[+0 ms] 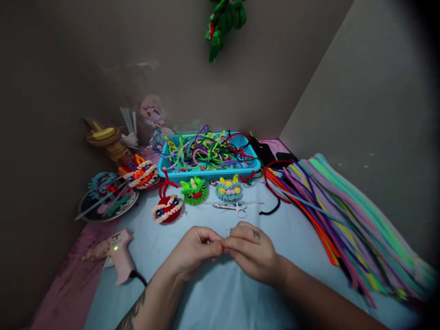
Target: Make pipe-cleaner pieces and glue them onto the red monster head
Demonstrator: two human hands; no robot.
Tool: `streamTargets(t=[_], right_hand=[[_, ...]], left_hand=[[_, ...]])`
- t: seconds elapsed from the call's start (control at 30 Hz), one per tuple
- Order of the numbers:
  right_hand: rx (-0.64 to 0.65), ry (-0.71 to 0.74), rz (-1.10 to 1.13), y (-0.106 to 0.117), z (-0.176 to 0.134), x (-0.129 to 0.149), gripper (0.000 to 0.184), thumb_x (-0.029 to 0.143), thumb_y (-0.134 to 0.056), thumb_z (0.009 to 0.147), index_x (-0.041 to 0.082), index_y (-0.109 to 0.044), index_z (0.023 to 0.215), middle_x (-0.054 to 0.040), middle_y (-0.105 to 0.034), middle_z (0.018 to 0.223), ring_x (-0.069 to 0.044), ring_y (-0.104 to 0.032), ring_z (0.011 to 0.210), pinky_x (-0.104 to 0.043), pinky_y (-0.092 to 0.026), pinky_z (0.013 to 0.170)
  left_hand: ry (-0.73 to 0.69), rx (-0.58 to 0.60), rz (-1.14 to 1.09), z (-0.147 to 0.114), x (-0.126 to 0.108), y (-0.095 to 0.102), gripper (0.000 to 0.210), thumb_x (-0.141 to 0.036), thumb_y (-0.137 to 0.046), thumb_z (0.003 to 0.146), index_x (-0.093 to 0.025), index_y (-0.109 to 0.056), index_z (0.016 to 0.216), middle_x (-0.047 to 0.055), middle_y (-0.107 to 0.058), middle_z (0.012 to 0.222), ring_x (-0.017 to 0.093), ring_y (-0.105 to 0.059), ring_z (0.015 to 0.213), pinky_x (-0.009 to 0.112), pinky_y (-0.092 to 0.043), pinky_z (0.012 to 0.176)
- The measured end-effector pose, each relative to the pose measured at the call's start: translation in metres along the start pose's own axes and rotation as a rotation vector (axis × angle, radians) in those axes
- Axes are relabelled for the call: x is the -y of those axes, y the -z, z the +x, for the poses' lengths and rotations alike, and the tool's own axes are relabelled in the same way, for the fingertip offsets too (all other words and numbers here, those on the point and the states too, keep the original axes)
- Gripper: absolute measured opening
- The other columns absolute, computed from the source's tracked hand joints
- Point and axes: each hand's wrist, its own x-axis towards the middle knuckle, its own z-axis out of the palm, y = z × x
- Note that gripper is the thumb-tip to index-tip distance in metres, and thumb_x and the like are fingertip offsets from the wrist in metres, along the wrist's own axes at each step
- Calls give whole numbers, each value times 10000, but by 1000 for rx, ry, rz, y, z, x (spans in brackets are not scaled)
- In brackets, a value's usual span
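Observation:
My left hand (pixel 202 250) and my right hand (pixel 252 252) meet above the blue cloth, each closed in a pinch. A small red piece (pixel 224 249) shows between their fingertips, mostly hidden, so its kind cannot be made out. Beyond my hands lie small scissors (pixel 237 209). Behind these sit a green creature head (pixel 194 191) and a light blue one with yellow ears (pixel 228 189), both made of fuzzy pipe cleaners. A red and cream head (pixel 167 209) with blue eyes lies to their left.
A blue tray (pixel 206 175) full of pipe cleaner scraps stands at the back. Bundled long pipe cleaners (pixel 357 229) cover the right side. At left are a pink glue gun (pixel 122 256) with a lit green light and a metal bowl (pixel 91 213) of parts.

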Motion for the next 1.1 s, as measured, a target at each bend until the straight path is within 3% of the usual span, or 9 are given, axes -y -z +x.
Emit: streamTargets(t=[0.17, 0.37, 0.5, 0.7, 0.9, 1.1], right_hand=[[0, 31, -24, -2, -4, -1, 282, 2, -517, 799, 152, -581, 1029, -57, -587, 754, -147, -497, 644, -297, -460, 578], [-101, -139, -58, -6, 0, 1, 291, 102, -562, 832, 216, -579, 1100, -42, -546, 814, -150, -552, 728, -279, -512, 644], [-129, -150, -173, -9, -3, 0, 311, 103, -605, 806, 219, -604, 1095, -41, -537, 807, -156, -536, 717, -297, -497, 643], [-105, -127, -193, -8, -2, -3, 307, 77, -579, 815, 219, -624, 1084, -34, -576, 767, -150, -523, 669, -299, -472, 618], [-103, -101, -130, -10, -2, -3, 293, 55, -569, 820, 206, -628, 1064, -42, -601, 752, -153, -542, 668, -305, -480, 623], [-131, -121, -94, -10, -2, -3, 296, 75, -565, 826, 228, -639, 1068, -32, -599, 743, -147, -554, 659, -296, -488, 612]], left_hand=[[-2, -3, -30, -1, -2, -7, 392, -442, -842, 490, -104, -666, 585, -11, -556, 512, 51, -386, 468, 191, -271, 460], [-42, -58, -63, -2, -8, -13, 386, -475, -783, 591, -108, -678, 645, -19, -528, 540, 50, -366, 476, 187, -272, 457], [-78, -99, -121, -2, -7, -18, 333, -442, -754, 644, -116, -689, 668, -10, -545, 578, 60, -376, 512, 188, -295, 488], [-143, -178, 48, -4, -6, -16, 319, -445, -697, 707, -129, -721, 669, 0, -594, 566, 82, -408, 536, 209, -336, 561], [-175, -117, 161, -4, -8, -12, 272, -400, -688, 726, -140, -757, 761, 51, -717, 752, 155, -556, 704, 249, -406, 705], [-171, -117, 184, -5, -6, -10, 273, -401, -690, 719, -136, -757, 733, 36, -687, 656, 136, -520, 621, 234, -388, 621]])
